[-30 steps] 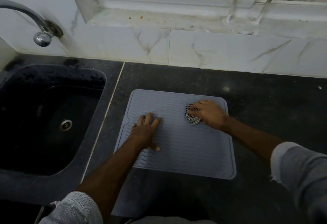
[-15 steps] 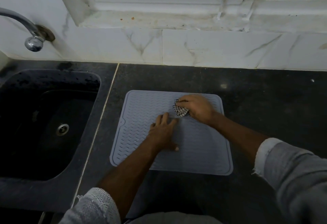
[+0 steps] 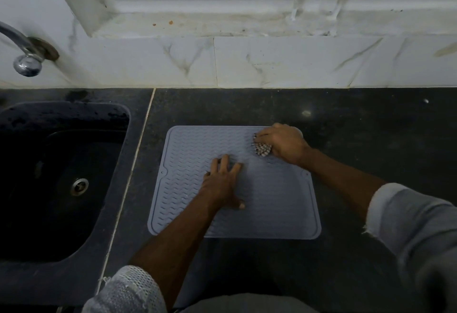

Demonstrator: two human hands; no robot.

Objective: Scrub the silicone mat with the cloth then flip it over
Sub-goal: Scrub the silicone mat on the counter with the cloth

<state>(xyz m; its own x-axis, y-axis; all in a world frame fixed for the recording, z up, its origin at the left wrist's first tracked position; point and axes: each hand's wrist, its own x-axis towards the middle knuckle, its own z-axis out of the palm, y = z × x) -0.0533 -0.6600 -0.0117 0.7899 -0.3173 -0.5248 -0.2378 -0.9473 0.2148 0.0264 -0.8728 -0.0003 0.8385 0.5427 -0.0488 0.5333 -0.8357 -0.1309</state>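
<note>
Since half a second ago my right hand (image 3: 284,143) has carried the cloth (image 3: 261,149) from the middle of the far edge out to the far right corner of the silicone mat (image 3: 277,203), while my left hand (image 3: 222,184) has stayed near the middle of the mat.

From the head view I see the grey mat lying flat on the dark worktop (image 3: 371,124), ribbed side up, with its raised border showing on all sides. It sits just right of the pale seam that separates the worktop from the black sink (image 3: 61,179).

My right fingers are curled round the checked cloth, bunching it into a small wad that pokes out on the thumb side and presses on the mat's surface. Part of that hand overhangs the mat's corner.

My left fingers (image 3: 223,164) are straight and slightly spread, palm down, pressing flat on the mat; the thumb points toward me.

A chrome tap (image 3: 24,60) reaches in from the left above the sink, fixed to the marbled wall tiles (image 3: 284,62). Above the tiles runs a stained white window sill (image 3: 210,23). Both forearms are bare, with pale sleeves (image 3: 405,216) pushed up toward the elbows.
</note>
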